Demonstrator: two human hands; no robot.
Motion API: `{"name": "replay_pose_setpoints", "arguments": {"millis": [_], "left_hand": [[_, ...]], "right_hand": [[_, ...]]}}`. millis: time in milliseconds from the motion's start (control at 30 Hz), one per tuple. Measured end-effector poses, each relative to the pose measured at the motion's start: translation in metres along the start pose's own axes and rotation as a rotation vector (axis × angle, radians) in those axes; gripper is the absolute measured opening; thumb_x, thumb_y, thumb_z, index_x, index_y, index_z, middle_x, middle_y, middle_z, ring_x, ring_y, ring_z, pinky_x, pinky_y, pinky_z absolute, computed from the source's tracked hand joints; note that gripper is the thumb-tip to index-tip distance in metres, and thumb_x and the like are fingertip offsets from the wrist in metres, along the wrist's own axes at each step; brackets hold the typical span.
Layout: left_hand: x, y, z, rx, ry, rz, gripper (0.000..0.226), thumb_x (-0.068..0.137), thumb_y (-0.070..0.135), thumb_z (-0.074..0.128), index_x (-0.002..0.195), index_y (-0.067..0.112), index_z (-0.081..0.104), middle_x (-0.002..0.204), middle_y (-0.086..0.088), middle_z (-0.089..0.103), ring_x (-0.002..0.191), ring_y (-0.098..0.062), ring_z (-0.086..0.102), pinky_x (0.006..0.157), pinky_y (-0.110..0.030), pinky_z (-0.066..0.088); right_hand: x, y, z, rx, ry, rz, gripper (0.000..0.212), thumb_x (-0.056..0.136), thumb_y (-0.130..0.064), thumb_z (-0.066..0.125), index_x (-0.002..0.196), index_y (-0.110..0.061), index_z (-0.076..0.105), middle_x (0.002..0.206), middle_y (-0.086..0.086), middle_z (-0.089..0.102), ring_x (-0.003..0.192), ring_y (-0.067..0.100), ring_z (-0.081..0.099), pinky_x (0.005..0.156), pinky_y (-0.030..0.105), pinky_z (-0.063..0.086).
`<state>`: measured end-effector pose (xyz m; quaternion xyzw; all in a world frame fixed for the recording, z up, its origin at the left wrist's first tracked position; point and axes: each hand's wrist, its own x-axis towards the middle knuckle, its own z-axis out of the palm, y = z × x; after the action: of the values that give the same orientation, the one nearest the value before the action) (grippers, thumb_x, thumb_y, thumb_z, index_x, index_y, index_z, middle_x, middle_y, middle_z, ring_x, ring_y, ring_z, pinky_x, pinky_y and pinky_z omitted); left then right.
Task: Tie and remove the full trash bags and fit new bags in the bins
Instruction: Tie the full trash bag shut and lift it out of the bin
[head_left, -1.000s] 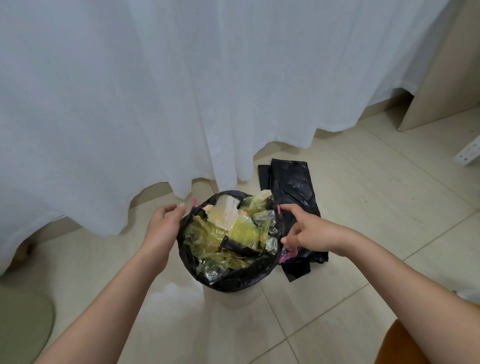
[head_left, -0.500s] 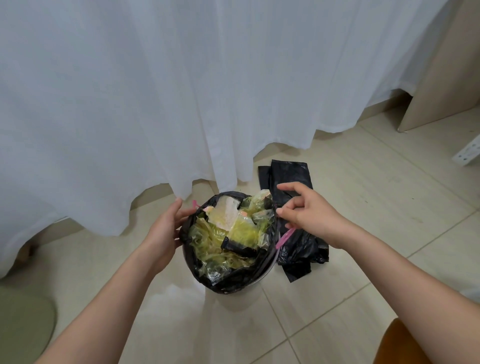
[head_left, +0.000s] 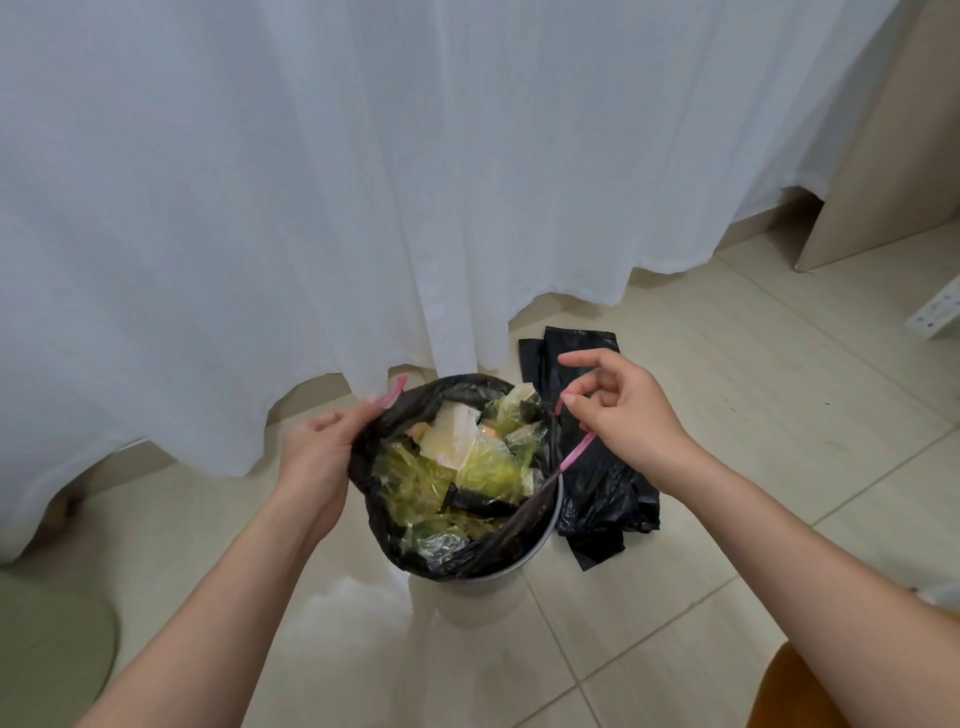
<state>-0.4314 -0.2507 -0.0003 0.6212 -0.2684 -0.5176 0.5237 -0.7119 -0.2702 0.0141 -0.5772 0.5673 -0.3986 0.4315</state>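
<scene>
Our right hand (head_left: 621, 415) has risen, pinching the pink plastic drawstring (head_left: 575, 457) taut up-right from the full black trash bag (head_left: 467, 558); our left hand (head_left: 317, 452) grips its opposite rim.

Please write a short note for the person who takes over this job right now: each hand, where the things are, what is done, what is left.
Left hand: grips the rim of the full black plastic trash bag by its pink drawstring.
Right hand: pinches the pink drawstring on the other side.
The bag sits in the white round bin; folded new black bags lie on the tiled floor beside it.
Done: drawstrings pulled out.
Left: tie, lift out, fit a new bag.
</scene>
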Motion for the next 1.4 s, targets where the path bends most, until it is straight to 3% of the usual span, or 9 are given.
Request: {"name": "replay_pose_setpoints", "arguments": {"millis": [167, 400, 533, 733, 933, 1033, 1133, 1267, 1400], "left_hand": [[0.002, -0.006, 0.001, 0.283, 0.060, -0.002, 0.023, 0.075, 0.004, 0.080, 0.090, 0.008, 0.064, 0.073, -0.007, 0.058, 0.059, -0.016, 0.062, 0.050, -0.024, 0.050], [0.004, 0.004, -0.005, 0.306, 0.112, 0.120, 0.013, 0.089, 0.024, 0.068, 0.083, 0.014, 0.073, 0.080, -0.003, 0.069, 0.070, -0.016, 0.061, 0.066, -0.030, 0.049], [0.000, 0.013, -0.003, 0.303, 0.111, 0.196, 0.014, 0.091, 0.019, 0.063, 0.081, 0.013, 0.072, 0.066, 0.002, 0.061, 0.062, -0.013, 0.053, 0.068, -0.031, 0.049], [-0.010, 0.033, -0.002, 0.203, 0.113, 0.266, 0.022, 0.090, 0.011, 0.055, 0.069, 0.013, 0.065, 0.069, 0.002, 0.061, 0.071, -0.012, 0.058, 0.072, -0.026, 0.046], [-0.026, 0.072, -0.005, -0.073, -0.072, 0.419, 0.026, 0.080, 0.017, 0.056, 0.059, 0.023, 0.068, 0.080, 0.006, 0.068, 0.086, -0.011, 0.061, 0.080, -0.025, 0.045], [-0.035, 0.072, 0.004, -0.110, -0.235, 0.408, 0.012, 0.082, 0.009, 0.062, 0.085, 0.018, 0.070, 0.099, -0.004, 0.068, 0.099, -0.023, 0.062, 0.092, -0.034, 0.045], [-0.046, 0.063, 0.019, -0.091, -0.395, 0.346, 0.035, 0.079, 0.006, 0.067, 0.113, 0.014, 0.062, 0.104, -0.009, 0.064, 0.099, -0.031, 0.065, 0.096, -0.039, 0.050], [-0.054, 0.060, 0.033, -0.118, -0.584, 0.399, 0.052, 0.080, 0.010, 0.071, 0.126, 0.026, 0.056, 0.099, -0.007, 0.062, 0.092, -0.027, 0.064, 0.090, -0.041, 0.054], [-0.058, 0.038, 0.046, 0.242, -0.608, 0.409, 0.067, 0.080, 0.015, 0.073, 0.136, 0.034, 0.043, 0.085, -0.009, 0.062, 0.077, -0.022, 0.059, 0.072, -0.034, 0.051]], "right_hand": [[0.003, 0.002, -0.014, -0.340, -0.123, 0.110, 0.028, 0.086, -0.015, 0.071, 0.113, -0.019, 0.066, 0.079, -0.008, 0.064, 0.072, 0.006, 0.059, 0.072, 0.021, 0.045], [0.005, -0.004, -0.040, -0.629, -0.455, 0.346, 0.019, 0.074, -0.034, 0.082, 0.069, -0.018, 0.074, 0.057, -0.010, 0.058, 0.061, 0.008, 0.052, 0.060, 0.022, 0.040], [0.008, -0.013, -0.047, -0.343, -0.562, 0.266, 0.015, 0.080, -0.027, 0.078, 0.073, -0.015, 0.075, 0.064, -0.008, 0.063, 0.064, 0.006, 0.055, 0.069, 0.018, 0.043], [0.016, -0.027, -0.042, 0.253, -0.251, 0.080, 0.017, 0.082, -0.028, 0.064, 0.085, -0.014, 0.071, 0.070, -0.009, 0.064, 0.071, 0.006, 0.057, 0.078, 0.021, 0.051], [0.018, -0.046, -0.031, 0.508, -0.078, -0.041, 0.009, 0.088, -0.021, 0.061, 0.093, -0.018, 0.067, 0.085, -0.006, 0.064, 0.079, 0.006, 0.061, 0.086, 0.031, 0.048], [0.015, -0.052, -0.021, 0.398, -0.086, -0.102, 0.019, 0.095, -0.008, 0.056, 0.104, -0.023, 0.066, 0.103, -0.002, 0.065, 0.096, 0.013, 0.060, 0.088, 0.033, 0.048], [0.009, -0.059, -0.011, 0.363, -0.118, -0.145, 0.028, 0.095, -0.002, 0.055, 0.112, -0.023, 0.063, 0.110, 0.001, 0.066, 0.099, 0.013, 0.060, 0.088, 0.033, 0.050], [0.005, -0.077, -0.006, 0.480, -0.159, -0.273, 0.029, 0.090, -0.003, 0.059, 0.114, -0.019, 0.063, 0.100, -0.003, 0.065, 0.099, 0.017, 0.059, 0.087, 0.030, 0.052], [-0.005, -0.083, 0.011, 0.471, -0.260, -0.263, 0.037, 0.093, 0.007, 0.053, 0.123, -0.013, 0.058, 0.105, 0.009, 0.064, 0.096, 0.017, 0.062, 0.093, 0.037, 0.052]]}}
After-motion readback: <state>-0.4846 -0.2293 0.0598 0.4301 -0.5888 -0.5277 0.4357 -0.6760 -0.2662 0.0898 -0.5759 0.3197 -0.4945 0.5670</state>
